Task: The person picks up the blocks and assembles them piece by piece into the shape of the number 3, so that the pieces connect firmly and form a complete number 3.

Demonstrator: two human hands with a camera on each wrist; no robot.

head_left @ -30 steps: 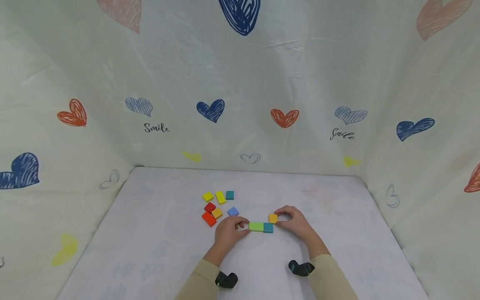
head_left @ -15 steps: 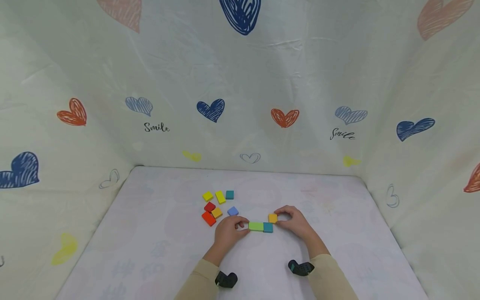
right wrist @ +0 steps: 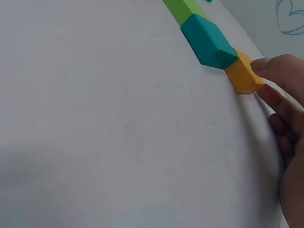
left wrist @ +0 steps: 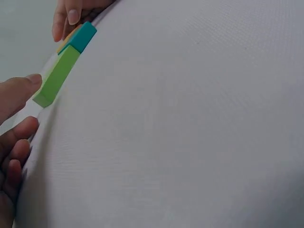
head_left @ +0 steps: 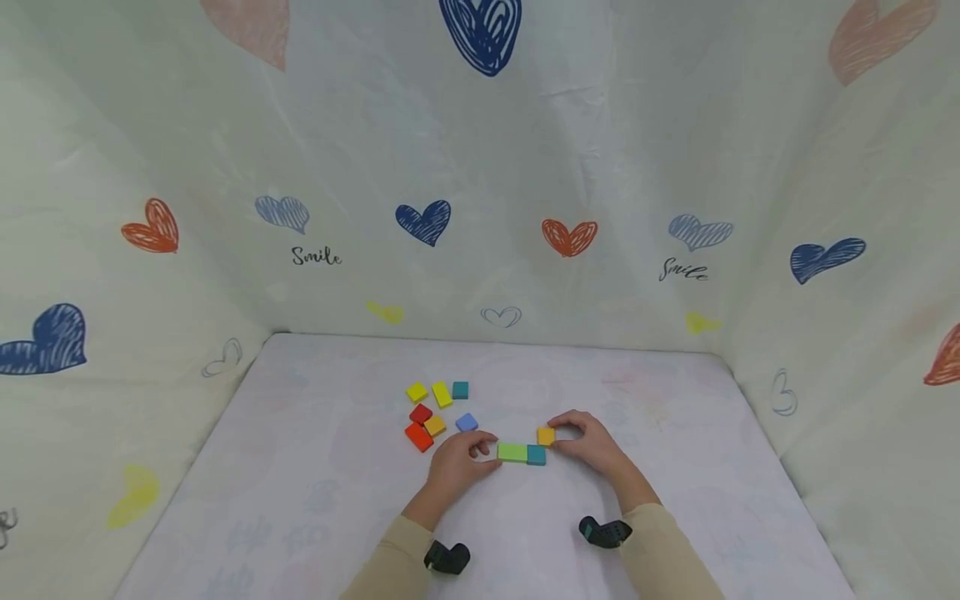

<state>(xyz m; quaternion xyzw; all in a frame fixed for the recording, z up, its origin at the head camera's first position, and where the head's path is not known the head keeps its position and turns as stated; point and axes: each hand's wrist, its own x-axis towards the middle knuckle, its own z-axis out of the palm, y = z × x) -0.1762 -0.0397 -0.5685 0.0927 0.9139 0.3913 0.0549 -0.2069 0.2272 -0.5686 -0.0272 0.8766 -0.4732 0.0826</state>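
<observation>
A long light-green block and a teal block lie end to end in a row on the white cloth. My left hand is at the green block's left end; in the left wrist view one fingertip touches its edge, while another stands slightly apart below. My right hand pinches an orange block between thumb and index finger. This orange block sits at the far right corner of the teal block, offset from the row. The other right fingers curl loosely.
Beyond my left hand lies a loose group: yellow blocks, a teal block, red blocks, another orange block and a blue block. A heart-printed curtain rises behind the cloth-covered table.
Both hands and the blocks keep their places. The left forearm has shifted slightly left, and the head view has moved a little.
</observation>
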